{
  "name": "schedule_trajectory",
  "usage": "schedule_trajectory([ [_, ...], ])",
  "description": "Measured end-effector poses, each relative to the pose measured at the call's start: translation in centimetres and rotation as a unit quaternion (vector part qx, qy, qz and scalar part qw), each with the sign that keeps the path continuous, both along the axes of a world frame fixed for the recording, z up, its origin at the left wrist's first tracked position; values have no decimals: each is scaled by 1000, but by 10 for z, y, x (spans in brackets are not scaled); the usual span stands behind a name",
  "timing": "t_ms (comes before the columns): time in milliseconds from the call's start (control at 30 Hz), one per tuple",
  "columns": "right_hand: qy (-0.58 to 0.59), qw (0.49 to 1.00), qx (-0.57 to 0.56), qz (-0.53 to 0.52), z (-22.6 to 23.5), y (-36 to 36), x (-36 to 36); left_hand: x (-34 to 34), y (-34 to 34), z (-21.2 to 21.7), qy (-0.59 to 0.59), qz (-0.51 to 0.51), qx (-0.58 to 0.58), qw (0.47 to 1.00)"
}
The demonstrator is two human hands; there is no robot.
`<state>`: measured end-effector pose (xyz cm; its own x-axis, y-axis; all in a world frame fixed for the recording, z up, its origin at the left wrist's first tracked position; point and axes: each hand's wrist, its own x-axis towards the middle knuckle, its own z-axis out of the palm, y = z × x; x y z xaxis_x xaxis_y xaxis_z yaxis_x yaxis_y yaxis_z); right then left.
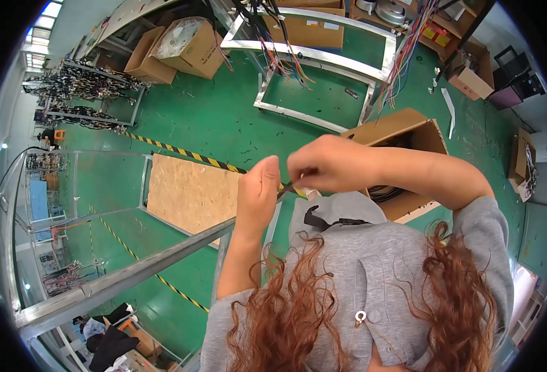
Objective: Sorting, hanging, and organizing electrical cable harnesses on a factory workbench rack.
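Note:
My left hand (260, 189) is raised in front of my chest, its fingers curled and its thumb pointing up. Close beside it on the right is my right hand (324, 165), with fingers bent into a pinch. A short dark, thin strip (284, 190) runs between the two hands, and both seem to grip it; whether it is tape or cable I cannot tell. Something small and pale shows just below my right hand. Black strap-like pieces (332, 221) lie against my grey top below the hands.
An open cardboard box (431, 137) with dark cables stands below my right forearm. Ahead is a metal frame (323, 57) hung with loose coloured wires (403, 59). A metal rail (131, 270) crosses on the left, near a wooden board (190, 192). Black-yellow tape (180, 150) marks the green floor.

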<state>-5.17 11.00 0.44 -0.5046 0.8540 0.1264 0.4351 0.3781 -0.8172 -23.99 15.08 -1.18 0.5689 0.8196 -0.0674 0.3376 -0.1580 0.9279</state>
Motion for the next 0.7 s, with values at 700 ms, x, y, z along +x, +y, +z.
schedule_trajectory([
  [700, -52, 995, -40, -72, -4, -6, -23, 6, -16, -4, -305, 20, -318, 898],
])
